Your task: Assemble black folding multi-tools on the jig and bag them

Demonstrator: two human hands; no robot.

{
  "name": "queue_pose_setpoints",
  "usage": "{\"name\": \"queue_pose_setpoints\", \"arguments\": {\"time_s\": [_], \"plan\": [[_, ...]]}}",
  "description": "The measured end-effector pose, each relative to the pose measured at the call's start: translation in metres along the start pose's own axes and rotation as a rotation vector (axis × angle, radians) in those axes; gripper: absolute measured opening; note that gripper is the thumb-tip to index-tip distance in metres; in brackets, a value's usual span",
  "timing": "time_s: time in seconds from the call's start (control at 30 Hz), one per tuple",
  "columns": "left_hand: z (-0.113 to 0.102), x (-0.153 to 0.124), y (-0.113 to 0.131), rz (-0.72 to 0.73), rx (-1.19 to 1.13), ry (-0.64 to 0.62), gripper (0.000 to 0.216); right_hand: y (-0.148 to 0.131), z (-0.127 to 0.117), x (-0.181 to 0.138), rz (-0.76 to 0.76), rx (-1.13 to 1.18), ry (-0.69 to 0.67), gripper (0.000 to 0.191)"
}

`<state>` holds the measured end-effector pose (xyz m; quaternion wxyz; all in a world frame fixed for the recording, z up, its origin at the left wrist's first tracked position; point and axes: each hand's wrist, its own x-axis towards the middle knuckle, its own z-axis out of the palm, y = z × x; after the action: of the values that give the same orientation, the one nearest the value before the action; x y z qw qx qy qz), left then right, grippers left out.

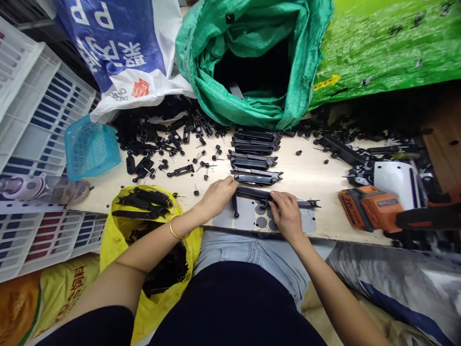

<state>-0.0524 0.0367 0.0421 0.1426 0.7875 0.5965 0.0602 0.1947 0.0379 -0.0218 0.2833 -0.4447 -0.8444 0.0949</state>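
Observation:
My left hand (pixel 218 198) is closed on the left end of a long black plastic part (pixel 254 192) near the table's front edge. From that end a short black arm (pixel 235 205) hangs down toward me. The fingers of my right hand (pixel 287 215) are closed around the same part's right end. Another black piece with a forked tip (pixel 310 204) sticks out to the right beneath that hand; whether it joins the held part I cannot tell. Just beyond my hands, several similar black parts (pixel 256 162) lie side by side in a column.
Loose small black parts (pixel 158 139) cover the table's left. A blue basket (pixel 91 156) stands at the left edge, a yellow sack (pixel 196 242) before it. An open green sack (pixel 306 62) stands at the back. An orange battery tool (pixel 378 206) lies at the right.

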Motion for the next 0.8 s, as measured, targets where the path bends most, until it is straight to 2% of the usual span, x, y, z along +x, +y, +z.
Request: {"name": "queue_pose_setpoints", "arguments": {"time_s": [0.1,0.23,0.47,0.57,0.63,0.7,0.8], "plan": [[0.007,0.000,-0.016,0.022,-0.165,0.084,0.019,0.005,0.001,-0.012,-0.046,-0.053,-0.027,0.044],[0.019,-0.002,-0.025,0.043,-0.132,0.171,0.020,0.012,0.004,-0.018,-0.090,-0.120,-0.118,0.055],[0.036,-0.001,-0.020,0.036,0.017,0.172,0.021,0.028,0.014,-0.018,-0.203,-0.227,-0.121,0.062],[0.037,-0.010,-0.025,0.071,-0.112,0.123,0.031,0.034,0.013,-0.016,-0.253,-0.241,-0.146,0.066],[0.038,-0.022,-0.024,0.005,-0.242,0.143,0.045,0.035,0.011,-0.015,-0.266,-0.233,-0.162,0.067],[0.043,-0.033,-0.015,-0.173,-0.343,0.168,0.052,0.035,0.009,-0.014,-0.268,-0.219,-0.175,0.067],[0.054,-0.041,0.010,-0.397,-0.441,0.033,0.067,0.038,0.007,-0.013,-0.253,-0.208,-0.203,0.064]]}}
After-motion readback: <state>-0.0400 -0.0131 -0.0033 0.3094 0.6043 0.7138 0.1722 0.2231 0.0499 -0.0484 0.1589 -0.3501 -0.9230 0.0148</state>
